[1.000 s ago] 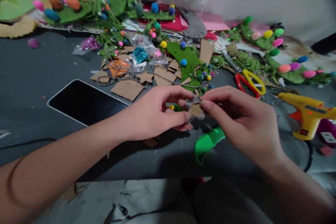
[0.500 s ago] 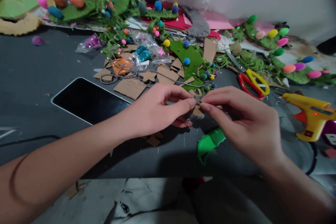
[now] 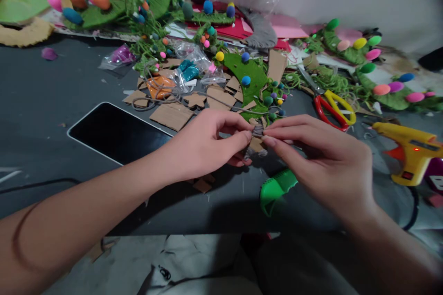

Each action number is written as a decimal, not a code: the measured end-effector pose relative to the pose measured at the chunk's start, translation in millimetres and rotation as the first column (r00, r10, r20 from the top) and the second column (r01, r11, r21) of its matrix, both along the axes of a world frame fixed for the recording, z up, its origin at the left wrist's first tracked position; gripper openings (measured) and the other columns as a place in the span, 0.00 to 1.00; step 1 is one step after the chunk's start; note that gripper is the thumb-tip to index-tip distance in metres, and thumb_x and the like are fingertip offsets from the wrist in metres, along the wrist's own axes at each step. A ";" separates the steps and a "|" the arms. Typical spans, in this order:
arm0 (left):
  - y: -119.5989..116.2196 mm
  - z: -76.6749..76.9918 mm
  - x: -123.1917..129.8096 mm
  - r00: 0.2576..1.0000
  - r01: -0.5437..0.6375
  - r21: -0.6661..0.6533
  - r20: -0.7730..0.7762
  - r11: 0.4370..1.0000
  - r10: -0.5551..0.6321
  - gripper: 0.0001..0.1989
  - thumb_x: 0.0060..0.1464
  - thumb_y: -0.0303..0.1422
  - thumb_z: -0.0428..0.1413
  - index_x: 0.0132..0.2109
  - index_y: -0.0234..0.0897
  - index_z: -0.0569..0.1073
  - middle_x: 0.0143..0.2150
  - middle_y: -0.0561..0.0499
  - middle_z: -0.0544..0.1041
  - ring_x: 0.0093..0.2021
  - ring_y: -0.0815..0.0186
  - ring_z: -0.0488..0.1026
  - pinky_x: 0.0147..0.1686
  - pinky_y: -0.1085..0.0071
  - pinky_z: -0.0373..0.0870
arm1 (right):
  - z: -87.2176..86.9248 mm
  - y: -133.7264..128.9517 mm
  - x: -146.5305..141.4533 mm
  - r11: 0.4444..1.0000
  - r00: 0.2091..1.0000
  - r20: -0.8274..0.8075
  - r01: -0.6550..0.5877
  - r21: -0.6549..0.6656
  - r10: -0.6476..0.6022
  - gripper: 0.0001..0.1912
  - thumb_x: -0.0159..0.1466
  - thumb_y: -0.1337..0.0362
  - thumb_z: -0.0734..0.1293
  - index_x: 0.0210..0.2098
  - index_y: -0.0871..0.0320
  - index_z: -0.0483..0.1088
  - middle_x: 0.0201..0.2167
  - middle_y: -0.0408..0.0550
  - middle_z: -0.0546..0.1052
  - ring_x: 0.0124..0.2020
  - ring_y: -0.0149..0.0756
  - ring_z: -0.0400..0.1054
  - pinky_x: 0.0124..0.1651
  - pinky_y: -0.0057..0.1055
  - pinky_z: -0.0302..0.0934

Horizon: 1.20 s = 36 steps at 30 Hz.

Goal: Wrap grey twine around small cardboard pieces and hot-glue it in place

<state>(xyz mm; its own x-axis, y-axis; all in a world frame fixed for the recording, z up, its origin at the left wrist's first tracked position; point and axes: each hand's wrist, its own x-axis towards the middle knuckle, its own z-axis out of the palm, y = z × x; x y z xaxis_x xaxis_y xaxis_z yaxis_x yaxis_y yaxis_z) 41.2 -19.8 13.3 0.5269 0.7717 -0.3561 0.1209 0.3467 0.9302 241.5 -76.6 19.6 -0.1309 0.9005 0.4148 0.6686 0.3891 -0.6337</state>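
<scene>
A small cardboard cutout point(image 3: 256, 144), partly wrapped in grey yarn point(image 3: 258, 131), is pinched between the thumb and fingers of my left hand point(image 3: 214, 143). Those fingers hide part of its outline. My right hand point(image 3: 320, 159) is closed at the fingertips on the yarn at the cutout's upper edge. From the pile behind, a loose grey strand point(image 3: 228, 109) runs towards my right hand. Below my right fingers lies a green plastic tool point(image 3: 273, 193), its other end covered by the hand. A phone with a dark screen point(image 3: 116, 131) rests beside my left forearm.
Scissors with red and yellow handles point(image 3: 334, 108) and a yellow glue gun point(image 3: 410, 147), its red light lit, lie at right. Cardboard scraps point(image 3: 172, 116), a star-shaped cardboard piece point(image 3: 194, 100) and a green crescent point(image 3: 254, 76) lie behind my hands. Green decorated wreath pieces point(image 3: 104, 14) line the wall.
My left thumb has shifted slightly left, uncovering more of the cutout and its wrapped yarn. My right fingers have tilted a little; both hands keep their pinch.
</scene>
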 end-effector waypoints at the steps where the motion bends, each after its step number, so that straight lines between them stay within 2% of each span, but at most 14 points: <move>1: 0.0 0.3 -0.1 1.000 -0.003 0.002 -0.004 1.000 0.003 0.04 0.59 0.34 0.60 0.38 0.40 0.78 0.33 0.56 0.77 0.32 0.63 0.85 0.34 0.71 0.83 | -0.2 -0.1 0.1 1.000 1.000 0.001 0.006 0.006 -0.006 0.05 0.64 0.69 0.74 0.39 0.55 0.81 0.40 0.43 0.83 0.41 0.28 0.77 0.44 0.25 0.71; 5: 1.1 4.5 0.6 1.000 0.004 -0.002 -0.013 1.000 -0.004 0.05 0.60 0.33 0.59 0.37 0.39 0.78 0.33 0.55 0.78 0.32 0.64 0.84 0.34 0.72 0.83 | -0.6 0.1 0.2 0.999 1.000 0.006 0.027 0.029 -0.027 0.06 0.64 0.70 0.74 0.39 0.53 0.81 0.40 0.41 0.83 0.40 0.27 0.77 0.45 0.24 0.71; 10: 2.4 11.1 0.7 0.999 -0.017 -0.091 -0.029 0.996 0.015 0.10 0.62 0.34 0.53 0.36 0.38 0.78 0.35 0.54 0.81 0.33 0.64 0.84 0.34 0.73 0.82 | -1.6 0.2 1.0 0.999 1.000 0.002 0.029 0.022 -0.029 0.07 0.63 0.70 0.75 0.40 0.52 0.82 0.40 0.42 0.84 0.40 0.29 0.77 0.45 0.26 0.72; 14: 1.6 8.5 -1.2 1.000 0.028 -0.030 -0.005 0.999 -0.028 0.09 0.60 0.36 0.58 0.34 0.38 0.77 0.33 0.56 0.78 0.34 0.62 0.85 0.36 0.71 0.83 | -1.1 -0.4 0.2 1.000 1.000 -0.012 0.018 0.008 -0.018 0.07 0.63 0.69 0.75 0.40 0.51 0.82 0.41 0.44 0.84 0.40 0.32 0.78 0.45 0.30 0.73; 19: 1.1 2.4 -2.3 0.999 0.039 0.010 -0.001 0.999 -0.039 0.07 0.59 0.38 0.61 0.39 0.41 0.78 0.33 0.55 0.77 0.33 0.62 0.84 0.36 0.69 0.83 | 0.1 -1.9 -0.6 1.000 1.000 -0.018 0.008 -0.018 -0.008 0.08 0.64 0.68 0.74 0.41 0.50 0.83 0.41 0.44 0.83 0.41 0.35 0.78 0.46 0.34 0.73; 25: 0.4 2.1 -1.7 1.000 0.028 0.016 0.003 0.999 -0.028 0.05 0.59 0.36 0.61 0.38 0.41 0.78 0.32 0.56 0.77 0.33 0.63 0.84 0.34 0.72 0.82 | 0.8 -1.7 0.5 0.999 1.000 -0.016 0.017 -0.029 -0.018 0.07 0.64 0.68 0.74 0.40 0.51 0.81 0.41 0.43 0.83 0.41 0.33 0.77 0.46 0.31 0.72; 29: 0.1 4.2 -1.5 1.000 0.026 0.034 -0.011 0.999 -0.026 0.06 0.60 0.37 0.61 0.39 0.41 0.78 0.33 0.56 0.78 0.32 0.63 0.84 0.34 0.72 0.82 | 1.4 -0.9 -0.8 0.995 0.998 -0.030 0.052 -0.084 -0.055 0.06 0.65 0.65 0.74 0.42 0.55 0.80 0.40 0.44 0.84 0.39 0.33 0.77 0.43 0.30 0.71; 33: -0.4 5.7 -1.5 0.999 0.039 0.064 -0.024 0.997 -0.038 0.06 0.60 0.37 0.60 0.38 0.40 0.78 0.35 0.55 0.79 0.32 0.64 0.84 0.34 0.73 0.82 | -0.8 1.7 -3.9 0.981 0.994 -0.047 0.092 -0.170 -0.101 0.10 0.64 0.60 0.75 0.43 0.56 0.81 0.37 0.45 0.83 0.34 0.33 0.76 0.38 0.31 0.70; 36: -1.1 5.6 -1.8 0.998 0.059 0.082 -0.034 0.995 -0.056 0.07 0.60 0.37 0.59 0.36 0.39 0.77 0.36 0.55 0.79 0.33 0.64 0.84 0.34 0.73 0.82 | -2.9 4.3 -6.7 0.971 0.990 -0.066 0.104 -0.214 -0.121 0.09 0.63 0.58 0.75 0.41 0.56 0.81 0.34 0.45 0.83 0.32 0.34 0.75 0.35 0.32 0.70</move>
<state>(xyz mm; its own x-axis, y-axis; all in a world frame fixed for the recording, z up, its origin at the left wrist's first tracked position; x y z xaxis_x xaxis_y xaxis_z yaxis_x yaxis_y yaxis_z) 39.4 -20.9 18.9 0.5611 0.7678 -0.3093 0.1678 0.2605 0.9508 234.9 -72.4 16.8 0.0016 0.9756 0.2198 0.6460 0.1668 -0.7449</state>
